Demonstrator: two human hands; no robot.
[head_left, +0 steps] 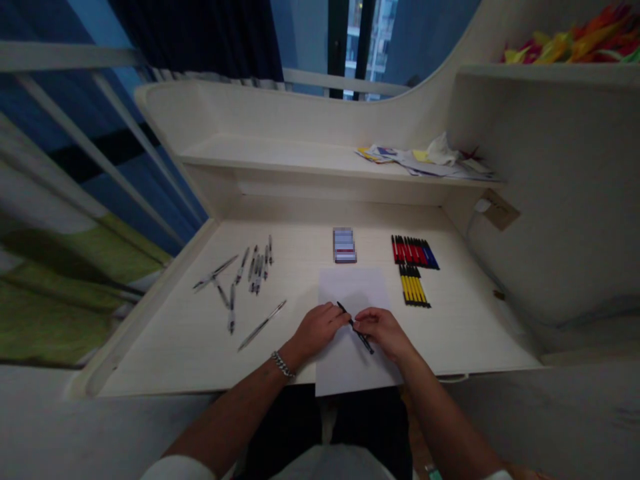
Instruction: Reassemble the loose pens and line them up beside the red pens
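A slim black pen [363, 341] slants over a white sheet of paper [340, 373] at the desk's front edge. My left hand [317, 328], with a chain bracelet at the wrist, is closed with its fingertips on the pen's upper part. From the other side, my right hand [384, 331] pinches the pen near its middle. The pen's lower end points toward me and to the right. Part of its barrel is hidden behind my fingers.
Several clear pens [259, 270] lie scattered at the left, with a single clear pen [262, 326] nearer me. Rows of red and blue pens [413, 252] and yellow pens [413, 288] lie right. A blurred small rectangular object [344, 243] sits beyond the paper. Papers [425, 162] rest on the shelf.
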